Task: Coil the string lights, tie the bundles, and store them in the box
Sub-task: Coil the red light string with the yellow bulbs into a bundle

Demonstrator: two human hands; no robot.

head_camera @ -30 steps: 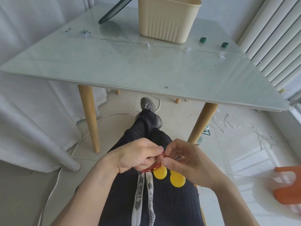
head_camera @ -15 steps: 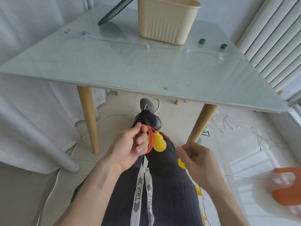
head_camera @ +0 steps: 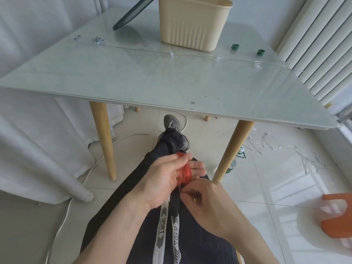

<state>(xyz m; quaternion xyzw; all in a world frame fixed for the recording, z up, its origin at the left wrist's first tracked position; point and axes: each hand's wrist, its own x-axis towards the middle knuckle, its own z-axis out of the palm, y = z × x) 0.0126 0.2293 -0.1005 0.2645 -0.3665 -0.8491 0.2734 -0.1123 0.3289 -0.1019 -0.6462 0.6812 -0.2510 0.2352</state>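
Note:
Red string-light wire (head_camera: 184, 172) is coiled in several turns round the fingers of my left hand (head_camera: 163, 180), above my lap. My right hand (head_camera: 205, 206) sits just below the coil with its fingers curled, pinching the wire at the coil's lower end; a sliver of a yellow bulb (head_camera: 194, 200) shows under it. The other yellow bulbs are hidden. The beige ribbed box (head_camera: 192, 25) stands open at the back of the glass table (head_camera: 133, 82). A thin clear string of lights (head_camera: 171, 53) lies stretched across the table in front of the box.
Two green rolls (head_camera: 235, 47) (head_camera: 260, 52) lie right of the box. A dark round panel (head_camera: 131, 16) leans at the back. White wire pieces (head_camera: 266, 143) litter the floor at right, beside an orange stool (head_camera: 337, 216). A white cable (head_camera: 91, 168) runs along the floor at left.
My left hand, raised half a second ago with the coil and a yellow bulb showing, has dropped back. My right hand has come up to the coil, and the bulbs are now covered.

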